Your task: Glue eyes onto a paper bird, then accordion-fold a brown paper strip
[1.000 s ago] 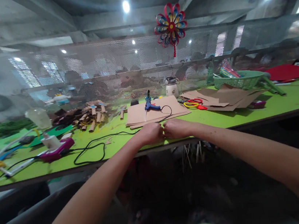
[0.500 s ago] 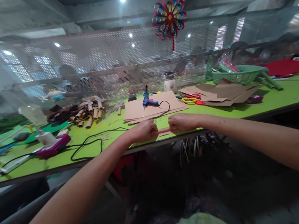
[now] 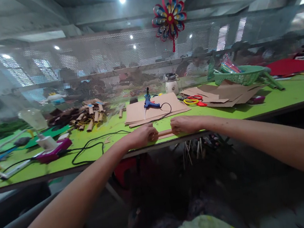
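At the table's front edge, a narrow rolled strip of brown paper (image 3: 165, 132) runs between my two hands. My left hand (image 3: 145, 134) has its fingers curled closed over the left end. Over the right end, my right hand (image 3: 183, 124) is closed in the same way, with its fingertips hidden under the knuckles. Just beyond the hands lies a stack of brown paper sheets (image 3: 134, 118), and a blue glue gun (image 3: 152, 104) stands on it. Scissors with red and yellow handles (image 3: 191, 101) rest to the right of the stack.
A green table (image 3: 116, 144) spans the view. Rolled paper tubes (image 3: 96, 117) pile at the left, near a purple power socket (image 3: 54, 151) with a looping black cord (image 3: 88, 139). To the right are loose brown sheets (image 3: 233, 94) and a green basket (image 3: 244, 76). Perforated mesh stands behind.
My left hand has shifted slightly left, so a little more of the rolled paper shows between the hands. My right hand has barely moved. The whole view has shifted a little.
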Tool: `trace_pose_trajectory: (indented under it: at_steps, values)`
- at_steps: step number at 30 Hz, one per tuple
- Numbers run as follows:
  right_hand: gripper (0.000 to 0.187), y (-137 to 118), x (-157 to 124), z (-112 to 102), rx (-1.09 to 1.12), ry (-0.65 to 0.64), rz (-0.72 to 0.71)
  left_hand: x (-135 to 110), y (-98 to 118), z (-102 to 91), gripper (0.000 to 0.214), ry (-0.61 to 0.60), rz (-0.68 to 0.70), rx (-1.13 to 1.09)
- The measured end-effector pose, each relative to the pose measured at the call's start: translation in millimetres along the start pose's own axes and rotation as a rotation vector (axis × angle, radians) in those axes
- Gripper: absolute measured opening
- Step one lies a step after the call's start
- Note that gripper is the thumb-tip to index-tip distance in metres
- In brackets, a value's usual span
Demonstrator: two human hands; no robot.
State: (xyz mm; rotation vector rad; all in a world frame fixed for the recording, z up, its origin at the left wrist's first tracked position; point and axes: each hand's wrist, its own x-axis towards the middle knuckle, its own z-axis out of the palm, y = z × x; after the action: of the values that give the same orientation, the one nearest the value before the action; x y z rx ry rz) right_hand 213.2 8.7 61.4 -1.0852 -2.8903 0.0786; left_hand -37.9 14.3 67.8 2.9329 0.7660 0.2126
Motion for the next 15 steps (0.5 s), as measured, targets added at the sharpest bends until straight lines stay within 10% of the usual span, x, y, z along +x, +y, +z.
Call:
trace_pose_trajectory:
  at_steps: [15]
  values:
    - [0.013, 0.0, -4.6, -3.7, -0.011, -0.007, -0.08, -2.9, 0.0, -11.4, 0.015, -0.124, 0.071, 0.033]
